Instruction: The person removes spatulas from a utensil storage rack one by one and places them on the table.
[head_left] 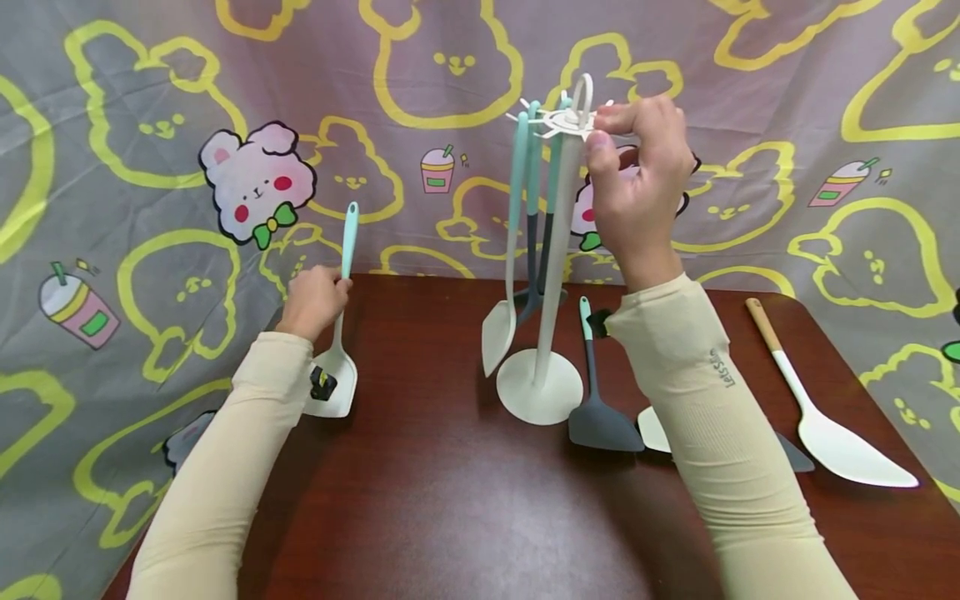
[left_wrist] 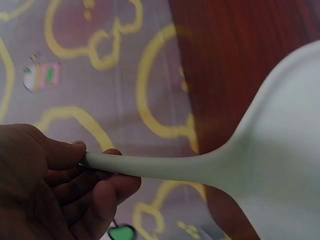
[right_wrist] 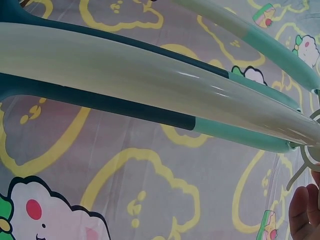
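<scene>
On the left side, my left hand (head_left: 311, 298) grips a white spatula (head_left: 342, 385) by its handle, with the mint end pointing up and the flat blade low near the table. In the left wrist view the thumb and fingers (left_wrist: 107, 200) close round the spatula's shaft (left_wrist: 165, 167). My right hand (head_left: 648, 183) pinches the hook ring at the top of a white utensil stand (head_left: 553, 283). From that ring hang a white turner (head_left: 498, 337) and two dark grey utensils with mint handles (right_wrist: 165, 116).
Right of the stand's round base lie a dark grey turner (head_left: 603, 427), a white-headed utensil (head_left: 654, 429) partly behind my right forearm, and a white spatula with a wooden handle (head_left: 843, 442). A patterned cloth (head_left: 420, 225) hangs behind the brown table (head_left: 420, 500).
</scene>
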